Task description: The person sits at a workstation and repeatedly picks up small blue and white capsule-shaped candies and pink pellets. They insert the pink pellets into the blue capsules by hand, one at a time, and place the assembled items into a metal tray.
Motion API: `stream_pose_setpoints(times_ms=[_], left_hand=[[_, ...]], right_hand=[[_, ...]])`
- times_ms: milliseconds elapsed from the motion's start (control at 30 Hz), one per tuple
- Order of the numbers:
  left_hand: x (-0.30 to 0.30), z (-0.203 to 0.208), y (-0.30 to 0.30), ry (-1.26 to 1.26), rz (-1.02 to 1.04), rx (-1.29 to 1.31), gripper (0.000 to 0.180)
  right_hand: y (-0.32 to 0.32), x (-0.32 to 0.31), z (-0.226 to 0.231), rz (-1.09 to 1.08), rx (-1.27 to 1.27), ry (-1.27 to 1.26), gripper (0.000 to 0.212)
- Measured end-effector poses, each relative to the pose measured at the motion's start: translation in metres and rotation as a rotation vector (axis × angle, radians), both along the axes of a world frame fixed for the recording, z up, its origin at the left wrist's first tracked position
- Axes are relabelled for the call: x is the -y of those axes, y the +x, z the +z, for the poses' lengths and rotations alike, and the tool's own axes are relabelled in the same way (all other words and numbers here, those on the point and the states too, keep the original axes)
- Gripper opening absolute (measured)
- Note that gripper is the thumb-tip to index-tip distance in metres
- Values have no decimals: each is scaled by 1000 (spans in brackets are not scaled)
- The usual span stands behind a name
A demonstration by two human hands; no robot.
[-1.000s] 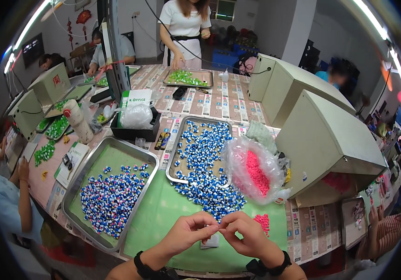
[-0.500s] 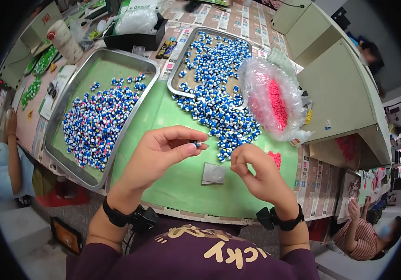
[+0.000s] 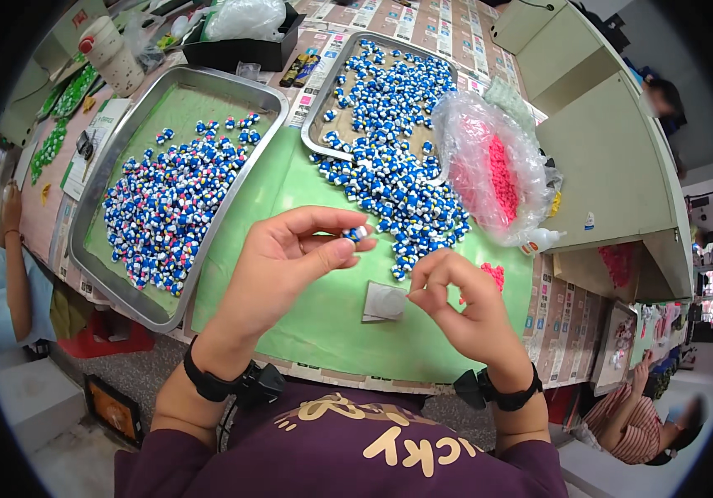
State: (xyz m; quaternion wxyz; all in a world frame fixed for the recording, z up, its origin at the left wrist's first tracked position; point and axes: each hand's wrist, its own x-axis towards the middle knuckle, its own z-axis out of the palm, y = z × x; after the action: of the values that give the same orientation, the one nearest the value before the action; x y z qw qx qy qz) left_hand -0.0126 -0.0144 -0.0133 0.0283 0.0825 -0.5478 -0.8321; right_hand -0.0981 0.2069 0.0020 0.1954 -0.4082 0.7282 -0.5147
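Note:
Between the thumb and fingertips of my left hand (image 3: 278, 257) is a small blue-and-white figurine (image 3: 356, 234). My right hand (image 3: 464, 299) is closed in a pinch, its fingertips at the right edge of a small grey square pad (image 3: 384, 302). Whatever sits in that pinch is too small or hidden to make out. Just beyond both hands, a heap of similar blue-and-white figurines (image 3: 413, 212) spills out of a metal tray (image 3: 320, 90) onto the green mat (image 3: 323, 344). Small pink pieces (image 3: 494, 274) lie right behind my right hand.
On the left stands a second metal tray (image 3: 180, 314) with many figurines, some showing pink. A clear bag of pink pieces (image 3: 464, 158) and a small white bottle (image 3: 541, 241) are at the right, beside a pale cabinet (image 3: 614, 158). A black box (image 3: 244, 54) stands behind.
The figurine has turned in my left fingers and shows more white and blue. My right fingertips have come down closer to the grey pad. The whole view has shifted slightly.

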Motion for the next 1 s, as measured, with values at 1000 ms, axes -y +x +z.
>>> stream_pose_setpoints(times_ms=[1000], left_hand=[[-44, 17, -4, -571, 180, -540, 22]], right_hand=[[0, -1, 20, -114, 520, -311, 34]])
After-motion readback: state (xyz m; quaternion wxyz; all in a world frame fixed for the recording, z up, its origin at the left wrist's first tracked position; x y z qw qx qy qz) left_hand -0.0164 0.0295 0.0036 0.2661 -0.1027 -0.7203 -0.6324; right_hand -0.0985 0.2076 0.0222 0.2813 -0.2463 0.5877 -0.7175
